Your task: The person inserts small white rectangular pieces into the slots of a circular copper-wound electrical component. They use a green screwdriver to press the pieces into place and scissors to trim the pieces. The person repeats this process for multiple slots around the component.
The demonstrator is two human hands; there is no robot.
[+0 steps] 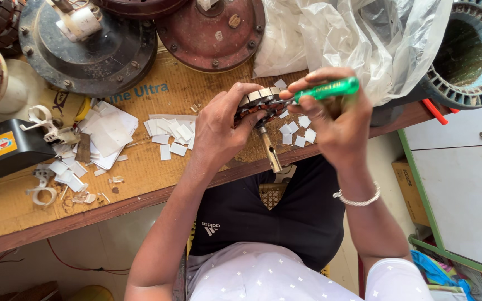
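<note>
My left hand (218,125) grips a small round motor core (260,100) with copper windings and a brass shaft (269,149) sticking out toward me. It is held just above the near edge of the cardboard-covered bench (140,178). My right hand (336,125) is closed around a screwdriver with a green translucent handle (330,89), its tip end against the core's rim. The tip itself is hidden between my fingers and the core.
Small white paper slips (168,134) lie scattered on the cardboard. Large fan motor housings (93,50) (213,28) sit at the back, a clear plastic bag (358,39) and a wound stator ring (472,56) at the right. A white board (464,184) stands lower right.
</note>
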